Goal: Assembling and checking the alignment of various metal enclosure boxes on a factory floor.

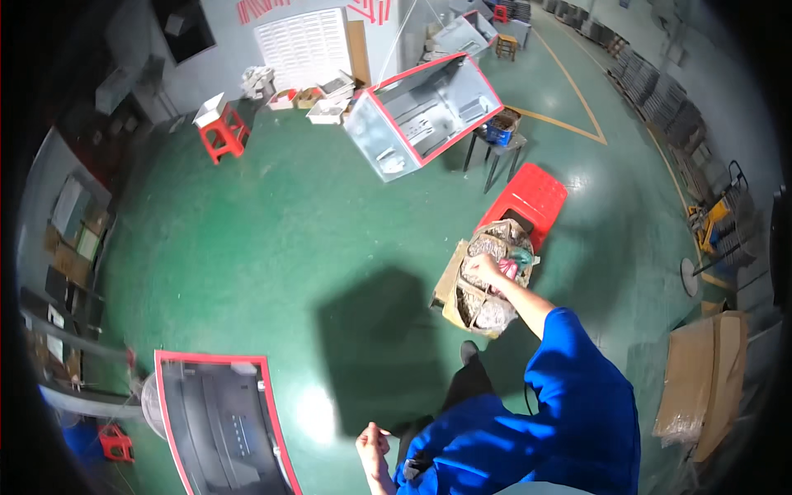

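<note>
- Your blue shirt (577,388) lies nearest
- Your right grip (482,267) curls over small parts (487,247) in the yellow tray (452,318); its hold is unclear
- Left grip (373,446) half-curled, contents hidden
- Parts likely light, hard, slippery: pinch their ends

White glare (318,414) flares off the green floor (247,247) before you, beside a broad, dark shadow (375,346). Fisheye curvature bends your view toward a blackened rim.
</note>
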Motion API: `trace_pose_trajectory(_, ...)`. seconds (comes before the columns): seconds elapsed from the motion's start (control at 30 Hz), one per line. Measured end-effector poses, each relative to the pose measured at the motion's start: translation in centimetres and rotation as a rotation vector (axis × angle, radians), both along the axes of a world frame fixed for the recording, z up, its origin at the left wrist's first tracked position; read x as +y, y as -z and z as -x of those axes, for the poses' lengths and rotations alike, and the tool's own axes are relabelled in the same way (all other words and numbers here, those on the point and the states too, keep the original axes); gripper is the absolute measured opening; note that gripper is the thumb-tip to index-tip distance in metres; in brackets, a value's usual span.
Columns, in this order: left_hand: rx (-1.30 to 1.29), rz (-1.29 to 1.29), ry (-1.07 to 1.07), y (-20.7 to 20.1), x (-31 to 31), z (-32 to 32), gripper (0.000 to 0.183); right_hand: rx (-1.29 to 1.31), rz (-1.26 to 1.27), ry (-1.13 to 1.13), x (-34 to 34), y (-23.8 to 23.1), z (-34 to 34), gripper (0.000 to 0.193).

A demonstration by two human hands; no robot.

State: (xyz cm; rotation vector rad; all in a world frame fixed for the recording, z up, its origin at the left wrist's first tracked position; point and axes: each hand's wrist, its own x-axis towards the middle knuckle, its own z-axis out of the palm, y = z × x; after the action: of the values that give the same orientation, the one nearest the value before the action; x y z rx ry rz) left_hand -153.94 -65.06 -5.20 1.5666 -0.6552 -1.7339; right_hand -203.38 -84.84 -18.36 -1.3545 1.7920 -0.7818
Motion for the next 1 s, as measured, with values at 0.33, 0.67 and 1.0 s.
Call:
trace_pose_trajectory(0.33,-0.225,-0.059,-0.474,-4.7,7.5,-18.3,0.036,-0.209,-0.356,-1.099,10.6,-19.1,-44.0,0.019)
trace_pose_trajectory(0.67,0.142,-0.116,-0.821,-0.8,7.9,-21.5,0.041,-0.427,-0.328,-1.362,4.7,-23.5,-59.6,0.009)
trace_pose_trajectory(1.0,0.449,0.052,-1.316,2.4,8.3,-20.1,0.041,0.018,-0.079,-1.788,0.4,-7.9,-77.3,0.011)
